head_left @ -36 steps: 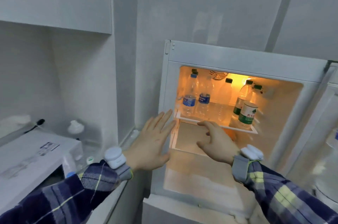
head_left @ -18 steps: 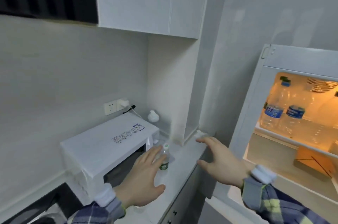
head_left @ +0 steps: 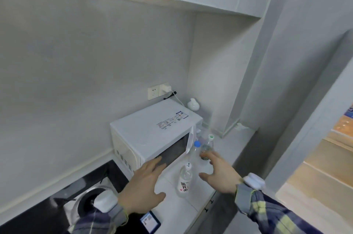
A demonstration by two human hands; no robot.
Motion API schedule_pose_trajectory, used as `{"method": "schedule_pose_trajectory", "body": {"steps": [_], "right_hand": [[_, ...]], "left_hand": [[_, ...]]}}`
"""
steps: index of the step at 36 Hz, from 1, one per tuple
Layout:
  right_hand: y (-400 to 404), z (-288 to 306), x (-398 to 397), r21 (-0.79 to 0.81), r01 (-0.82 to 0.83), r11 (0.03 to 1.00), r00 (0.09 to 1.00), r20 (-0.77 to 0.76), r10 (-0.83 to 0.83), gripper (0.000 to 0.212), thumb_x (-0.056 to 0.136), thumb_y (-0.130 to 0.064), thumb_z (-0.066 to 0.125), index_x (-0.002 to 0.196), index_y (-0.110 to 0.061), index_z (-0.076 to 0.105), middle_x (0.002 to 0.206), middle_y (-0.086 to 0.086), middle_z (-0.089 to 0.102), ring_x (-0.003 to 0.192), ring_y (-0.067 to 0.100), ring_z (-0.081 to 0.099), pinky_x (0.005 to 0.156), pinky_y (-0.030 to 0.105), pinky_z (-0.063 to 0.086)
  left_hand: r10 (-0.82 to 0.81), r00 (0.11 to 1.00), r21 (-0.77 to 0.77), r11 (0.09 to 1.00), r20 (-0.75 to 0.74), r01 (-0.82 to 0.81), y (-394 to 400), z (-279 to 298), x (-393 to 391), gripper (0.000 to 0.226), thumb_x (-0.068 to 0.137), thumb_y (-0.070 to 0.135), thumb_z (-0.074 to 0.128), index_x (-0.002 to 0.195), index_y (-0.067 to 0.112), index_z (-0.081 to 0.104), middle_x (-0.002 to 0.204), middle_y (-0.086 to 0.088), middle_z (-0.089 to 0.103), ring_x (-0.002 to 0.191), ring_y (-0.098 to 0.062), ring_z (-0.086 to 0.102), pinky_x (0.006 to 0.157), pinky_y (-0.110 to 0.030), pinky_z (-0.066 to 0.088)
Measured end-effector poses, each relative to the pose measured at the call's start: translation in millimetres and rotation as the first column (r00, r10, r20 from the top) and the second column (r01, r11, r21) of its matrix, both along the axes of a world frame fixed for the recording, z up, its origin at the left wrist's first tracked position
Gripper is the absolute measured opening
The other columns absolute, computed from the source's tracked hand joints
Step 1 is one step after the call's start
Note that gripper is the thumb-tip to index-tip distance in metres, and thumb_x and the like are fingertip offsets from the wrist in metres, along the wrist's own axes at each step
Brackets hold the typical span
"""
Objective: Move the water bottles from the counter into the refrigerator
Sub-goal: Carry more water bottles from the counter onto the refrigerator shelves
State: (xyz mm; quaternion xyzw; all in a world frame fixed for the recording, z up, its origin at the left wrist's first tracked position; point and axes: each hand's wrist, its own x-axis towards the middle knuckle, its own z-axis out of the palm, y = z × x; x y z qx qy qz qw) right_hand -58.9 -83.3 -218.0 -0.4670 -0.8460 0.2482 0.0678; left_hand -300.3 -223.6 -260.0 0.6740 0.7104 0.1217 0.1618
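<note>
Three clear water bottles stand on the white counter right of the microwave. The nearest, a white-capped bottle with a white label, sits between my hands. Behind it are a blue-capped bottle and a green-labelled bottle. My right hand hovers open, its fingertips close to the green-labelled bottle; contact is unclear. Over the counter in front of the microwave door, my left hand is spread open and holds nothing. The open refrigerator shows at the right edge.
A white microwave stands on the counter against the wall. A black hob with a pot lies at the lower left. A wall socket with a charger and a small white dispenser sit behind.
The view has swung left from the refrigerator to the counter. Both hands moved from the fridge opening to over the bottles; more bottles have come into view.
</note>
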Motion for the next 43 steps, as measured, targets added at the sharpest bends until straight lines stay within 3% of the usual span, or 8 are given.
{"method": "schedule_pose_trajectory", "body": {"steps": [8,14,21,24,28,30,38,43], "right_hand": [[23.2,-36.0,-11.8,-0.053,0.038,0.998,0.998,0.06,-0.035,0.065,0.087,-0.037,0.071,0.144,-0.029,0.043,0.148,-0.008,0.038,0.126,0.015,0.053,0.104,0.028,0.044],[49.4,-54.5,-14.3,-0.085,0.056,0.995,0.993,0.109,-0.047,0.072,0.085,-0.035,0.072,0.149,-0.026,0.04,0.153,-0.004,0.034,0.127,0.019,0.053,0.107,0.031,0.044],[81.0,-65.9,-16.9,-0.081,0.052,0.995,0.986,0.162,-0.038,0.075,0.087,-0.031,0.069,0.153,-0.022,0.035,0.154,-0.001,0.034,0.135,0.018,0.048,0.109,0.026,0.038],[95.3,-68.7,-20.6,-0.091,0.029,0.995,0.984,0.176,-0.013,0.074,0.089,-0.029,0.068,0.154,-0.02,0.034,0.156,0.001,0.032,0.137,0.017,0.046,0.108,0.025,0.036],[109.5,-73.6,-28.2,-0.085,0.014,0.996,0.985,0.171,0.0,0.072,0.089,-0.029,0.069,0.152,-0.024,0.036,0.154,0.003,0.033,0.133,0.022,0.05,0.109,0.028,0.038],[122.1,-78.9,-36.6,-0.063,-0.002,0.998,0.983,0.184,0.014,0.073,0.088,-0.028,0.07,0.153,-0.024,0.036,0.155,0.004,0.033,0.133,0.024,0.051,0.109,0.03,0.04],[163.0,-116.0,-55.2,-0.047,-0.054,0.997,0.971,0.23,0.063,0.085,0.082,-0.027,0.073,0.156,-0.021,0.031,0.161,0.007,0.022,0.144,0.027,0.037,0.114,0.032,0.035],[182.2,-131.4,-64.9,0.024,-0.073,0.997,0.979,0.191,0.067,0.084,0.076,-0.029,0.071,0.152,-0.027,0.035,0.157,-0.002,0.03,0.133,0.026,0.051,0.107,0.037,0.044]], "left_hand": [[0.006,0.997,-0.065,0.998,0.081,-0.001,18.4,-22.1,10.4,0.087,0.091,0.045,0.059,0.163,0.03,0.014,0.171,0.013,-0.006,0.156,-0.015,0.013,0.124,-0.033,0.024],[-0.015,0.996,-0.128,0.991,0.085,0.026,52.7,-30.4,21.2,0.086,0.088,0.042,0.061,0.161,0.028,0.016,0.169,0.015,-0.007,0.141,-0.029,0.045,0.109,-0.039,0.044],[-0.04,0.997,-0.166,0.985,0.059,0.05,99.0,-45.6,43.7,0.082,0.091,0.035,0.064,0.159,0.03,0.018,0.171,0.008,-0.005,0.129,-0.034,0.055,0.097,-0.036,0.047],[-0.009,0.999,-0.179,0.984,0.041,0.016,113.1,-60.3,55.9,0.083,0.094,0.022,0.065,0.163,0.028,0.019,0.173,0.007,-0.004,0.128,-0.035,0.056,0.082,-0.028,0.043],[0.006,0.998,-0.175,0.985,0.058,0.004,118.9,-73.3,61.9,0.087,0.091,0.018,0.064,0.164,0.031,0.018,0.171,0.006,0.004,0.135,-0.036,0.052,0.099,-0.041,0.047],[0.046,0.997,-0.166,0.985,0.066,-0.034,121.4,-77.0,62.2,0.085,0.089,0.016,0.066,0.161,0.029,0.022,0.168,0.008,0.014,0.12,-0.038,0.06,0.088,-0.038,0.045],[0.084,0.993,-0.019,0.996,0.078,-0.083,113.3,-77.6,59.4,0.041,0.098,0.021,0.057,0.135,0.029,0.04,0.135,0.002,0.042,0.094,-0.038,0.06,0.071,-0.04,0.042],[0.2,0.978,-0.079,0.977,0.052,-0.196,103.0,-71.5,55.5,0.022,0.1,0.015,0.06,0.121,0.018,0.052,0.123,-0.003,0.047,0.085,-0.03,0.052,0.06,-0.034,0.034]]}}
